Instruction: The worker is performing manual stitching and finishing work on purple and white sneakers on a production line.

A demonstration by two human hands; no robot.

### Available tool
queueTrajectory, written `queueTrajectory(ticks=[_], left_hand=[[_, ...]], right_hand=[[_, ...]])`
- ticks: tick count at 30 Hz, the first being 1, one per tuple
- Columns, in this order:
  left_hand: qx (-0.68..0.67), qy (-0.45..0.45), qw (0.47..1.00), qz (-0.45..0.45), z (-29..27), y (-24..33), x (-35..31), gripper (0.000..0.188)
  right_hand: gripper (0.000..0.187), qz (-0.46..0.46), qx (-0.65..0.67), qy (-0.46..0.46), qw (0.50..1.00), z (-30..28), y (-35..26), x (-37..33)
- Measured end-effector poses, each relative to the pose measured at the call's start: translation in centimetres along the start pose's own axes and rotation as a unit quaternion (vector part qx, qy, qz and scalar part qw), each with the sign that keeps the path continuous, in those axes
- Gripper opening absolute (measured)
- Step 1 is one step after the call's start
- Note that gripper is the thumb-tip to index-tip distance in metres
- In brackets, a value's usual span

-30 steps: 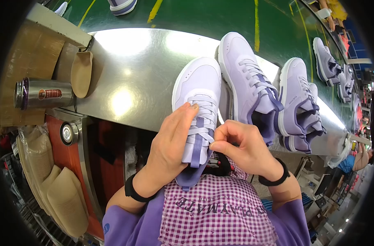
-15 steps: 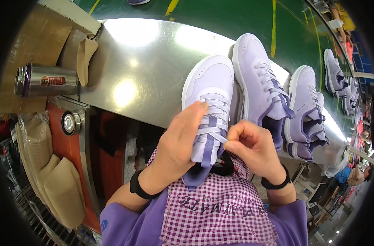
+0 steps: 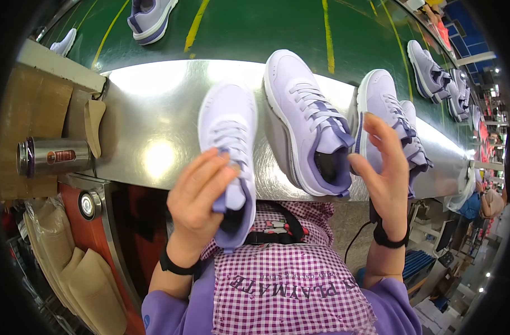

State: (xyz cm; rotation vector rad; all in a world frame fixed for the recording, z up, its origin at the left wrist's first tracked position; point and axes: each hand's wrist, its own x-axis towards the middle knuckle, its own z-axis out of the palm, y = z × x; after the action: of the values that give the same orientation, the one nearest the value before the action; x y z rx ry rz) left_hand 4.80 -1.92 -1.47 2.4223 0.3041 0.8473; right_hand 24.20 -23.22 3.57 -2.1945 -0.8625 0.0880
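My left hand (image 3: 198, 195) is closed over the tongue and laces of a lavender sneaker (image 3: 228, 106), whose toe points away from me above the steel ledge. Its heel hangs over my checked apron (image 3: 288, 290). A second laced sneaker (image 3: 291, 78) stands to its right on the ledge, its dark inside showing. My right hand (image 3: 386, 178) is open, fingers and thumb apart, between that shoe's heel and a third lavender sneaker (image 3: 378, 92). The hand covers part of the third shoe; whether it touches it, I cannot tell.
Beyond the steel ledge (image 3: 137, 131) runs a green belt (image 3: 244, 33) with yellow lines and more sneakers (image 3: 149, 19). At left lie a steel tumbler (image 3: 62, 156) and a beige insole-shaped piece (image 3: 94, 125). Below is a stack of beige sheets (image 3: 96, 290) beside a red-brown cabinet front (image 3: 76, 215).
My right hand has let go of a lace, opened and moved right. The sneaker in my left hand has moved left, away from the others. The whole view has also shifted.
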Motion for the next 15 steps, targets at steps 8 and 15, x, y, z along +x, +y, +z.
queueTrajectory(ticks=[8,15], left_hand=[[0.049,-0.007,0.999,-0.022,-0.2,-1.0,2.0,0.043],[-0.013,-0.088,0.995,0.041,-2.2,7.5,2.5,0.044]], right_hand=[[0.065,0.128,0.105,-0.162,0.973,3.7,3.5,1.3],[0.063,0.122,0.079,-0.113,0.983,3.3,1.7,-4.1]])
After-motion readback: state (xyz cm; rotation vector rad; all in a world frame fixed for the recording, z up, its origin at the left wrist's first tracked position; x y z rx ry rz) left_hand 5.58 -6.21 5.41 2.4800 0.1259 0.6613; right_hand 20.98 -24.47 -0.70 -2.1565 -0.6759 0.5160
